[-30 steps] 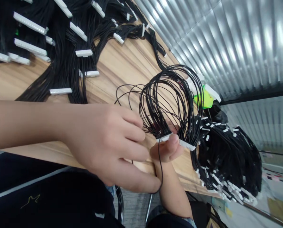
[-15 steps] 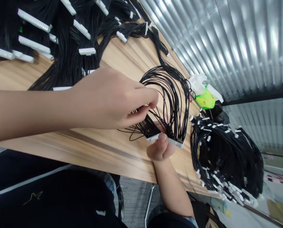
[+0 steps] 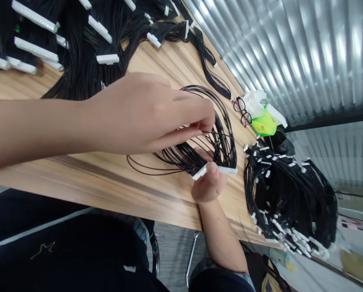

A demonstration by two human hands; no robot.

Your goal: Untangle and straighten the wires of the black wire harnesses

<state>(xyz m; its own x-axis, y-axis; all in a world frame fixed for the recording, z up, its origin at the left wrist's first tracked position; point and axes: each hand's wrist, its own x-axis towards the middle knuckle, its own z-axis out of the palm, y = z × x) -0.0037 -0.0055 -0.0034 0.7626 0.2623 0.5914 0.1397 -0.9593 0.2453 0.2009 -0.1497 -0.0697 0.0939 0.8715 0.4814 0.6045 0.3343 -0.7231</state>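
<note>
Black wire harness point(image 3: 225, 142), looped: one, held over the bench point(image 3: 132, 194). White connectors point(image 3: 199, 172): two, side by side; any lettering was too small to read. Right hand point(image 3: 210, 187): grip closed on the harness by both connectors. Left hand point(image 3: 151, 113): thumb and fingers were drawn close at the loop; whether they had hold of a wire could not be told. Eyeglasses point(image 3: 243, 111): one pair, beside one green packet point(image 3: 264, 123), whose small red marks were illegible.

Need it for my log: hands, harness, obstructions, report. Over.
Right hand pinching looped black wire harness by white connectors. Left hand at its wires, grip unclear. Eyeglasses nearby, not in the way.
</note>
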